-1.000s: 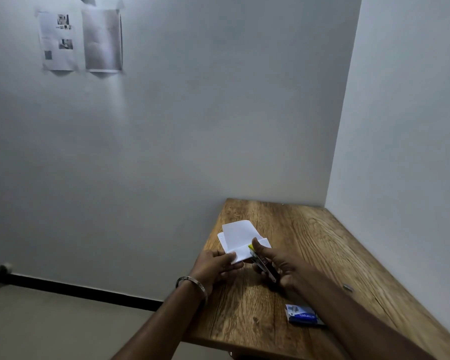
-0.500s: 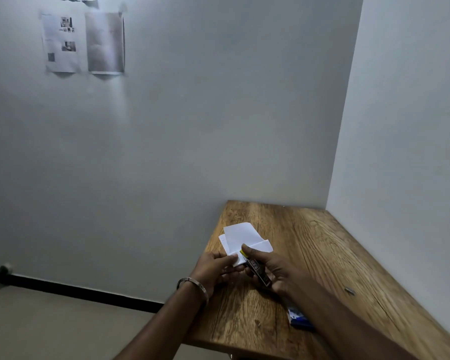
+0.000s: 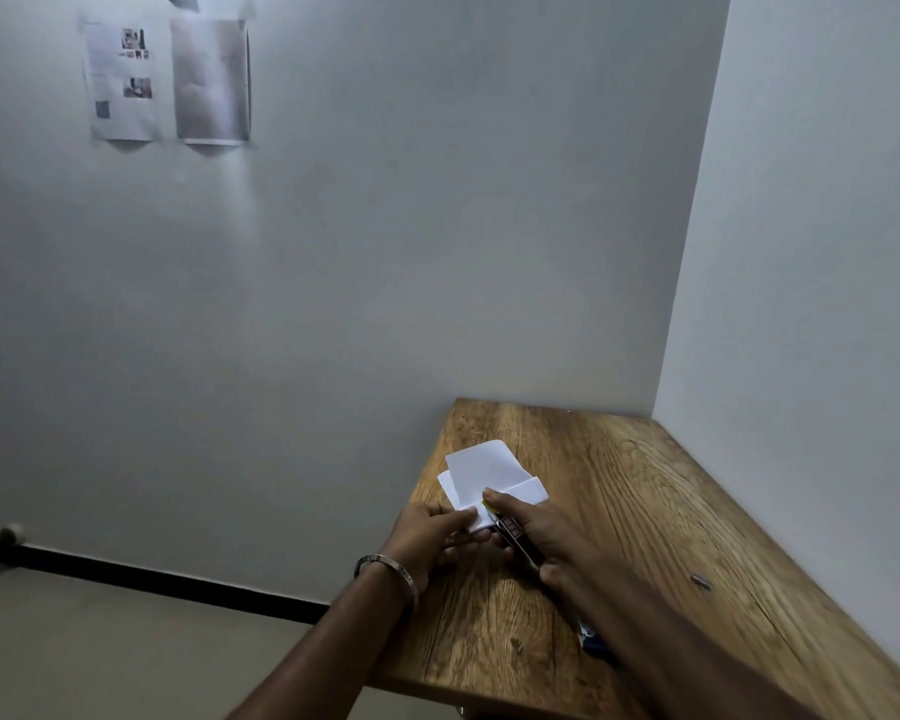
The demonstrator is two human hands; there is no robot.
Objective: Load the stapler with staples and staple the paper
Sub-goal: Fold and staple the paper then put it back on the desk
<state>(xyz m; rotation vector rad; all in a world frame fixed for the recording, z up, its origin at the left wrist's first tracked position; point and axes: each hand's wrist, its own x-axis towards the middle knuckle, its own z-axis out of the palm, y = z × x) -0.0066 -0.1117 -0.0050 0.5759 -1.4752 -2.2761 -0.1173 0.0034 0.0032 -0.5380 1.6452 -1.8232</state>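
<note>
Folded white paper [image 3: 481,472] lies near the left edge of the wooden table [image 3: 645,511]. My left hand [image 3: 432,540], with a metal bangle on the wrist, pinches the paper's near corner. My right hand [image 3: 539,532] grips a small dark stapler [image 3: 513,535] with a yellow tip, and its front end sits at the paper's near edge beside the left fingers. A blue staple box [image 3: 593,639] lies on the table near me, mostly hidden by my right forearm.
A small strip of loose staples [image 3: 701,580] lies on the table to the right. White walls close the table in at the back and right. Two sheets [image 3: 167,80] are taped high on the wall. The floor drops away left of the table.
My right hand has carried the stapler leftward to the paper's near corner, close to my left fingers. My forearm now covers most of the blue staple box.
</note>
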